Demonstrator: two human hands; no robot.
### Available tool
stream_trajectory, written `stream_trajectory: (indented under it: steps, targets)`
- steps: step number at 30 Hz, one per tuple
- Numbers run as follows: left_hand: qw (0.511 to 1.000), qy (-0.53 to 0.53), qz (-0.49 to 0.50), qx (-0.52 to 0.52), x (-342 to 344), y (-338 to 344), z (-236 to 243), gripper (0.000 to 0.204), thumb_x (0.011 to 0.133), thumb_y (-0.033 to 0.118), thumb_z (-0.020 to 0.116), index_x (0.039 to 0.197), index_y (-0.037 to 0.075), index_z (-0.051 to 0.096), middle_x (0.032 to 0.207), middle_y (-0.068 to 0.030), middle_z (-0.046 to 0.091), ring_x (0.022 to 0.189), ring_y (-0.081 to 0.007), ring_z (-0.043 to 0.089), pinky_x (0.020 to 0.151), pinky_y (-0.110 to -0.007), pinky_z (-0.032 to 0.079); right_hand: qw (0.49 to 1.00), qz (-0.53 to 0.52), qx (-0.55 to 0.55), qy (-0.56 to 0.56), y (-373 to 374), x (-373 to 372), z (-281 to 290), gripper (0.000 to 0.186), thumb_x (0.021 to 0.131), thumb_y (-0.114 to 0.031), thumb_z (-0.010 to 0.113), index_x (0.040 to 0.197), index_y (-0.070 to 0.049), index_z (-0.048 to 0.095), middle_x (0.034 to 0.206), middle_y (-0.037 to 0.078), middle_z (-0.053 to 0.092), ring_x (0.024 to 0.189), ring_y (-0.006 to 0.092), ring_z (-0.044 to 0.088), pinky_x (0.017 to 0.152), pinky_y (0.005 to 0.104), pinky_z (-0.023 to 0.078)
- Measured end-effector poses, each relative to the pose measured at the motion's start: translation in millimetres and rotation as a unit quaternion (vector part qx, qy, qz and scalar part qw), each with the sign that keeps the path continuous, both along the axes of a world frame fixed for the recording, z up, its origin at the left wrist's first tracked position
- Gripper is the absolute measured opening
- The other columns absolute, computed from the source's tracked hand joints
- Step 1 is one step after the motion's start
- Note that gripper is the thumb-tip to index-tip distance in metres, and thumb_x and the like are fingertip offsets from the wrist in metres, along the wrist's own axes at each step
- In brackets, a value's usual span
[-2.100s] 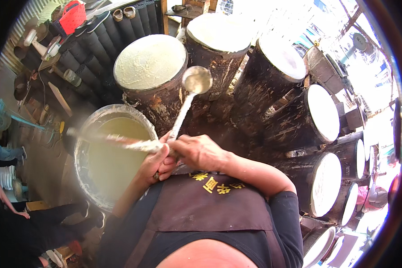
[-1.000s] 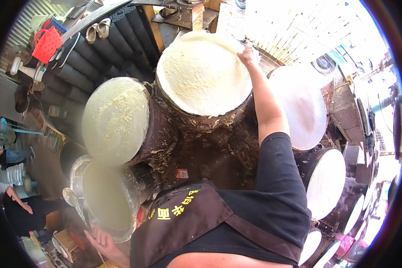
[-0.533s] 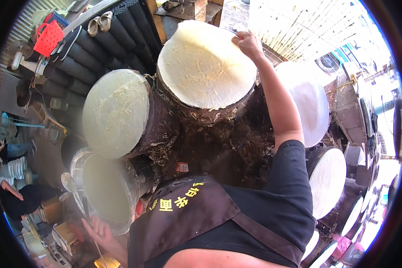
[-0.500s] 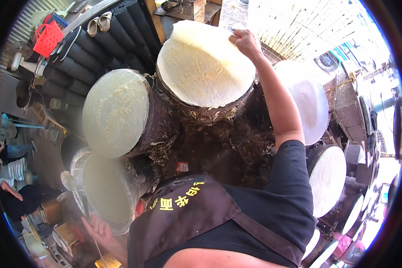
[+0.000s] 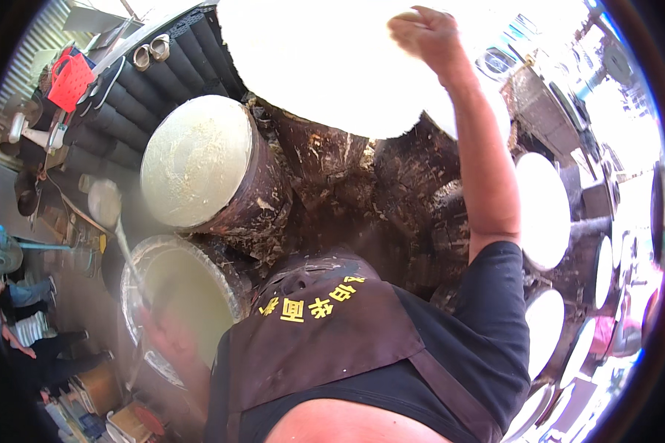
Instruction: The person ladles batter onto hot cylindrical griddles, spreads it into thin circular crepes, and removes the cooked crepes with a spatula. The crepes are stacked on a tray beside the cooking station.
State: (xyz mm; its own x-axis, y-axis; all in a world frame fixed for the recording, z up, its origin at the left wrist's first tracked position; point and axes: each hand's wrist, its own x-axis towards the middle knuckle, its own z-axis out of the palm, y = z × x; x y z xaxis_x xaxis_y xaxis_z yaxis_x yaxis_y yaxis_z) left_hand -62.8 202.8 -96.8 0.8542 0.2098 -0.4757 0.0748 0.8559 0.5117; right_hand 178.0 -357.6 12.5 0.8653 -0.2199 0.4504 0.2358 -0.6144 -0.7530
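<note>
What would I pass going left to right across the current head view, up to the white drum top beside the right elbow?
Turquoise fan, red basket, ladle bowl, left hand, large white sheet, right hand, white drum top.

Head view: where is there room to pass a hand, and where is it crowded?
Most open: the shadowed gap bordered by the apron, the pale-topped drum and the drums below the white sheet; its floor is too dark to judge. Crowded: the vat, crossed by left hand and ladle, and the right side's packed drums.
</note>
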Motion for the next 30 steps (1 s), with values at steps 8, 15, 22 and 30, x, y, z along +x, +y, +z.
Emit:
stream_trajectory:
  steps: [8, 15, 22, 30]
  targets:
    - [0.892, -0.097, -0.437, -0.059, 29, -21, 1, 0.034, 0.101, 0.034, 0.043, 0.133, 0.024, 0.043, 0.086, 0.0003, 0.053, 0.072, -0.0127, 0.052, 0.054, -0.027, 0.045, 0.966, -0.248, 0.038, 0.067, 16, -279, -17, 0.016, 0.088, -0.020, 0.066, 0.090, -0.005, 0.073, 0.073, 0.005, 0.068, 0.065, 0.0114, 0.063, 0.060, 0.0265, 0.052]
    - [0.871, 0.076, -0.474, 0.109, -8, -115, 52, 0.050, 0.103, 0.043, 0.037, 0.150, 0.028, 0.026, 0.063, -0.0001, 0.043, 0.041, -0.0050, 0.036, 0.026, -0.019, 0.032, 0.859, -0.468, 0.170, 0.116, 62, -587, -97, 0.018, 0.084, -0.018, 0.070, 0.095, -0.004, 0.071, 0.078, 0.000, 0.067, 0.070, 0.0077, 0.060, 0.064, 0.0252, 0.049]
    - [0.795, 0.037, -0.605, 0.038, -48, -177, 49, 0.052, 0.103, 0.040, 0.040, 0.150, 0.025, 0.024, 0.062, 0.0000, 0.039, 0.041, -0.0051, 0.034, 0.026, -0.019, 0.032, 0.620, -0.748, 0.085, 0.222, 144, -979, -94, 0.026, 0.082, -0.017, 0.068, 0.102, 0.000, 0.069, 0.089, 0.005, 0.069, 0.080, 0.0144, 0.061, 0.074, 0.0284, 0.049]
    - [0.669, -0.051, -0.737, -0.086, -93, -243, 50, 0.056, 0.104, 0.034, 0.040, 0.153, 0.021, 0.015, 0.066, -0.0012, 0.035, 0.040, -0.0065, 0.030, 0.028, -0.020, 0.029, 0.507, -0.769, -0.240, 0.305, 163, -1021, -63, 0.017, 0.086, -0.021, 0.060, 0.083, -0.005, 0.065, 0.077, 0.019, 0.063, 0.077, 0.0347, 0.065, 0.070, 0.0421, 0.050]
